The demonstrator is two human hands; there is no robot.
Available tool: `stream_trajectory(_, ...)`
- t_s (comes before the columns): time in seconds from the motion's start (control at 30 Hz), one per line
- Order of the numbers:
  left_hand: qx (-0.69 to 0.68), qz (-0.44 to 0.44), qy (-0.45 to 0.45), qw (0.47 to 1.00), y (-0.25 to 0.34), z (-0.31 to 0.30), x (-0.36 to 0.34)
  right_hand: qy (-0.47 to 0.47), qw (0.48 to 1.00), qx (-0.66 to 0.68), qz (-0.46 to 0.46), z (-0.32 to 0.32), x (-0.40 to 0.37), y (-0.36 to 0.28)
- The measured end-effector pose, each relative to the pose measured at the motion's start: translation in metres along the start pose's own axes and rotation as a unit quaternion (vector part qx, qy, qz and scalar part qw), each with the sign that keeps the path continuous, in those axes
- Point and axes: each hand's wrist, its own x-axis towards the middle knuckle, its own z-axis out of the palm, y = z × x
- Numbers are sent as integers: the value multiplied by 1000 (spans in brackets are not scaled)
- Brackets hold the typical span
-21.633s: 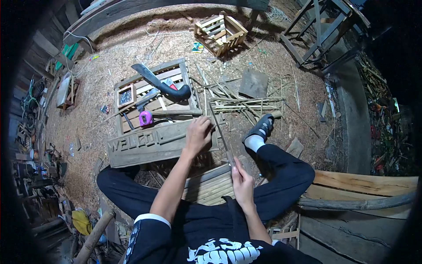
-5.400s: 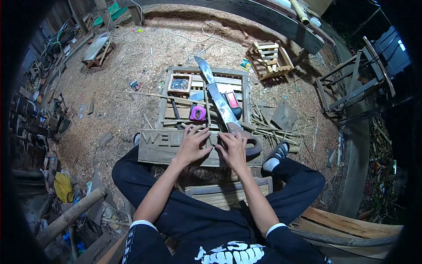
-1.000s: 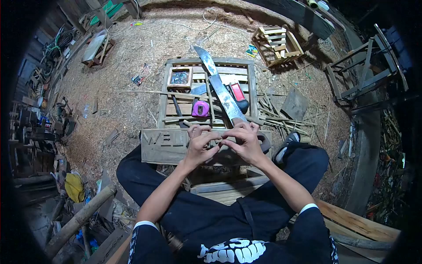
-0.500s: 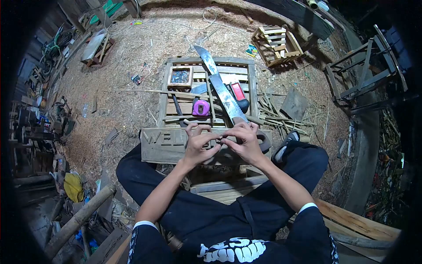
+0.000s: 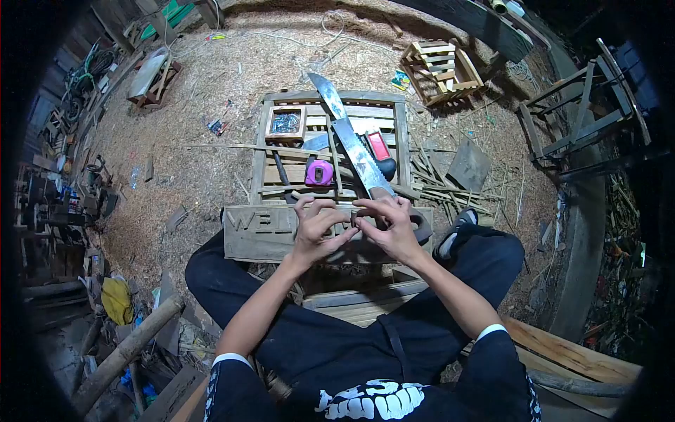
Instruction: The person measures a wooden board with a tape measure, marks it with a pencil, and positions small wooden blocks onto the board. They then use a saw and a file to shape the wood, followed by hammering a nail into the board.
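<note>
My left hand (image 5: 315,231) and my right hand (image 5: 391,228) meet fingertip to fingertip above a wooden board (image 5: 256,246). Both are closed in a pinch around something small and dark that the fingers largely hide. Raised wooden letters (image 5: 256,221) reading "WEL" show on the board's left part; my hands cover letters farther right. A handsaw (image 5: 362,160) lies just beyond my right hand, its dark handle (image 5: 423,228) beside that hand. Past my left hand sits a pink tape measure (image 5: 319,172).
Beyond the board, a slatted wooden frame (image 5: 402,116) bears a small box of nails (image 5: 285,123), a machete blade (image 5: 327,95), a red rectangular object (image 5: 378,145) and a dark-handled tool (image 5: 281,167). Thin sticks (image 5: 446,186) lie at right. A wooden crate (image 5: 443,70) stands farther back on shavings.
Both hands stay over the board with their fingertips together; the finger positions shift only slightly. The whole view moves a little to the left.
</note>
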Motion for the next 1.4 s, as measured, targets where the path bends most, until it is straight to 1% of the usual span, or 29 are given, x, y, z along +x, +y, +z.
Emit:
stream_trajectory(0.07, 11, 23, 8, 1000, -3, 3, -2, -11, 1000, 18, 14, -2, 1, 5)
stream_trajectory(0.1, 11, 23, 7, 1000, 0, 2, -1, -44, 996, 50, 53, -3, 2, 7)
stream_trajectory(0.13, 5, 1, 28, 1000, 4, 2, 0, -77, 989, 83, 91, -3, 2, 8)
stream_trajectory(0.17, 0, -21, 49, 999, 8, 2, 1, -77, 989, 83, 92, -2, 2, 9)
stream_trajectory(0.2, -1, -21, 48, 999, 7, 1, 0, -78, 976, 174, 109, -1, 3, 7)
stream_trajectory(0.23, 24, 2, 39, 999, 6, 0, 0, -78, 954, 263, 124, 0, 3, 5)
stream_trajectory(0.27, 49, 25, 30, 998, 5, -1, 1, -78, 954, 263, 125, 0, 3, 6)
stream_trajectory(0.4, 38, 25, 27, 999, 2, 0, 0, -64, 943, 304, 115, 3, 3, 4)
stream_trajectory(0.47, 6, 15, 15, 1000, -1, 1, -1, -57, 941, 313, 118, 3, 2, 3)
stream_trajectory(0.53, -5, -3, 4, 1000, 8, -4, 5, -40, 984, 142, 104, 4, 2, 4)
stream_trajectory(0.57, -16, -20, -7, 1000, 11, -7, 7, -40, 984, 142, 103, 4, 2, 5)
stream_trajectory(0.6, -16, -20, -8, 1000, 10, -6, 6, 5, 999, 34, 24, 4, 2, 4)
stream_trajectory(0.63, -13, -24, -11, 1000, 8, -4, 5, 50, 994, -76, -56, 3, 2, 3)
stream_trajectory(0.8, -18, -27, 0, 999, -1, 2, 5, 57, 988, -112, -95, 11, 0, 10)
stream_trajectory(0.83, -27, -53, -8, 998, 1, 1, 6, 59, 986, -118, -107, 12, 0, 12)
stream_trajectory(0.87, -36, -78, -16, 996, 3, 0, 7, 59, 985, -118, -107, 11, 0, 14)
stream_trajectory(0.93, -30, -74, -16, 997, 1, 0, 6, 9, 988, -131, -76, 9, 1, 15)
stream_trajectory(0.97, -24, -69, -15, 997, -1, 0, 6, 9, 988, -131, -77, 7, 1, 15)
stream_trajectory(1.03, -20, -71, -1, 997, -4, -1, 6, 49, 959, -274, -50, 2, 4, 9)
stream_trajectory(1.07, -19, -74, 11, 997, -5, -1, 6, 0, 953, -302, 7, -1, 1, 16)
stream_trajectory(1.1, -19, -74, 11, 997, -7, 0, 6, 0, 953, -302, 7, -2, 0, 21)
stream_trajectory(1.17, 4, -88, 42, 995, -12, 1, 7, -11, 944, -325, 56, -2, -2, 29)
stream_trajectory(1.23, 15, -76, 37, 996, -12, -4, 10, -22, 946, -318, 64, -3, 3, 30)
stream_trajectory(1.3, -5, -93, 62, 994, -16, -6, 11, 0, 962, -254, 98, -3, 6, 28)
stream_trajectory(1.33, -17, -90, 49, 995, -19, -10, 10, 19, 967, -238, 85, -3, 8, 28)
stream_trajectory(1.37, -17, -91, 50, 994, -20, -10, 9, 18, 967, -238, 85, -4, 10, 27)
stream_trajectory(1.4, -26, -87, 57, 994, -20, -10, 9, 37, 972, -224, 66, -6, 13, 21)
